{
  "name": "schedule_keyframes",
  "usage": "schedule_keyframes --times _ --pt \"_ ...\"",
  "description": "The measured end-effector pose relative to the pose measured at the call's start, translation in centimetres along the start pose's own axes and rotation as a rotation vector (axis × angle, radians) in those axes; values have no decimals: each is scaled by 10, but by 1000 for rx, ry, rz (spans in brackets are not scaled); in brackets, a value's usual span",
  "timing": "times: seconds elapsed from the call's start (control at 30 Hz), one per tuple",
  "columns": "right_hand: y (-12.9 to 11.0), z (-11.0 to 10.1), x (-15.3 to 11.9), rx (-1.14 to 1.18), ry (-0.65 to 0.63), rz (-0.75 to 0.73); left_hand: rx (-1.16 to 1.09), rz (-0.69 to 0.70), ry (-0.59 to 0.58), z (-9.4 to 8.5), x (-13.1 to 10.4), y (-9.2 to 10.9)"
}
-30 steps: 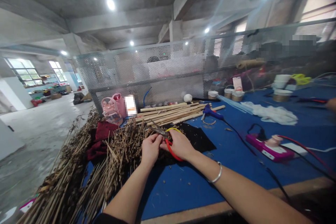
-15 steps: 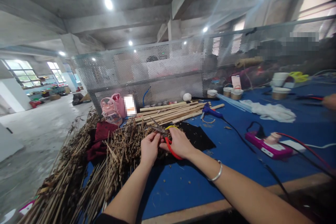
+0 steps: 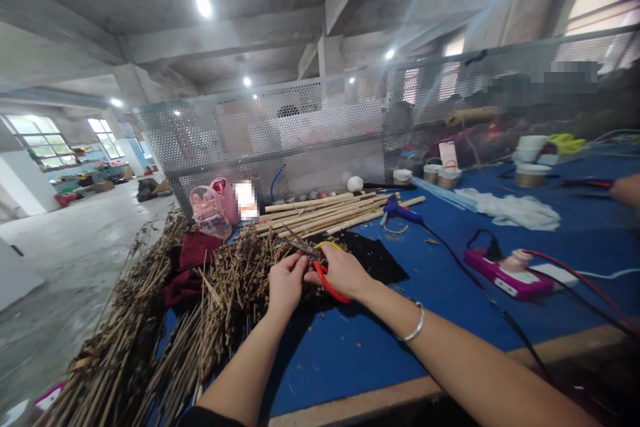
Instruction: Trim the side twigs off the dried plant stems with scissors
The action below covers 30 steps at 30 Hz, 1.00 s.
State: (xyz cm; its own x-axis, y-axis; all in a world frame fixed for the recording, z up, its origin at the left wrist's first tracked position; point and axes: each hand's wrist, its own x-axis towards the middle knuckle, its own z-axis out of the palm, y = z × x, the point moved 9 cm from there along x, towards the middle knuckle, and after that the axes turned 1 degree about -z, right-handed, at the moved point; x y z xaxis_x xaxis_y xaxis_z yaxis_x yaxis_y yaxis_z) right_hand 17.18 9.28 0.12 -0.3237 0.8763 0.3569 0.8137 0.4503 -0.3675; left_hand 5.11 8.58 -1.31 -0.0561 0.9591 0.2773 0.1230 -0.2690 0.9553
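My right hand (image 3: pixel 343 271) grips a pair of scissors (image 3: pixel 327 283) with red and yellow handles. Their metal blades point up and to the left, above my left hand (image 3: pixel 286 282). The fingers of my left hand are pinched together close beside the blades; whatever small piece lies between them is hidden. Under and to the left of both hands spreads a heap of dried plant stems (image 3: pixel 235 267). A black cloth (image 3: pixel 377 257) lies on the blue table just right of the hands. A silver bangle (image 3: pixel 416 321) circles my right wrist.
Pale wooden sticks (image 3: pixel 325 213) lie behind the hands, beside a blue glue gun (image 3: pixel 403 212). A purple power strip (image 3: pixel 510 273) with cords sits at right. Another person's hand (image 3: pixel 627 190) shows at the right edge. A perforated metal screen (image 3: pixel 275 140) stands behind; a pink bottle (image 3: pixel 210 210) is at left.
Both hands and the scissors stay in nearly the same place. The whole view has shifted very slightly. At the right edge, the other person's hand has moved a little.
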Motion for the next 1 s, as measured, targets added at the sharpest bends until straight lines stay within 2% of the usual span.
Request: schedule_keyframes --times 0.2,0.4,0.63,0.8,1.0 --pt "8 6 1 -7 -53 86 -81 -37 23 -3 3 -11" --pt "7 7 3 -49 -38 73 -175 -108 49 -5 5 -24" --pt "-1 2 1 -56 37 -1 -16 -38 74 -9 4 -12" --pt "-2 -2 1 -110 80 -1 82 -12 92 -10 1 -3" --pt "-2 3 0 -102 46 3 112 -18 113 -12 1 -4"
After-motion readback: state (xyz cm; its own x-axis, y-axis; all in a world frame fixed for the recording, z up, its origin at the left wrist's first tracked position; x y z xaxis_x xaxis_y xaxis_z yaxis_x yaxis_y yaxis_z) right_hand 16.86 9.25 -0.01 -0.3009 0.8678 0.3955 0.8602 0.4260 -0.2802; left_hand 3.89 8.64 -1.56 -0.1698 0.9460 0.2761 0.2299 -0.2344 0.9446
